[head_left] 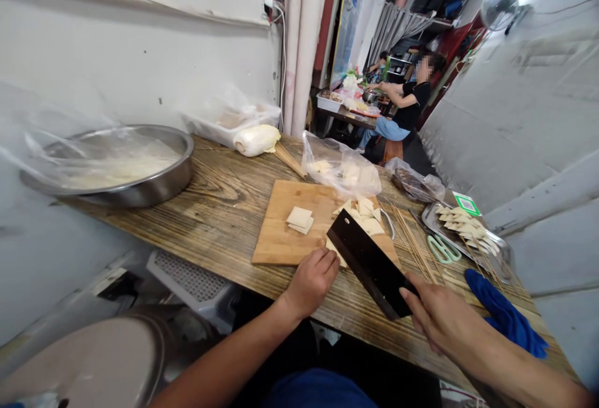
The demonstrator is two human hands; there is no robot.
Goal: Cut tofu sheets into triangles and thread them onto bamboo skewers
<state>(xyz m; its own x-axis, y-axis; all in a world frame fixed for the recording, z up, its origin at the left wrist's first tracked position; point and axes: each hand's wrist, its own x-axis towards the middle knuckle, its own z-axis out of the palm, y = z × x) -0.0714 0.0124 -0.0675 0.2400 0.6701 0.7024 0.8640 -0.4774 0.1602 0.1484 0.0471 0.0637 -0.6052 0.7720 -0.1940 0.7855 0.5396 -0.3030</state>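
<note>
Head view, right hand (428,311) curled round the handle of a big black knife (367,261), left hand (313,280) pinching a pale flat piece (336,251) on the wooden board (283,242), stacked pale squares (300,219) near.

Single head-worn view, looking forward and down over the bench (224,208) at close range, far room seemingly tilted.

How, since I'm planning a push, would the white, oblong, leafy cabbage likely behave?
The white, oblong, leafy cabbage would probably roll, given its rounded sides. Its plump, compact body suggests it is fairly firm. The thin, yellowish leaf edges at one end look softer and might tear.
</note>
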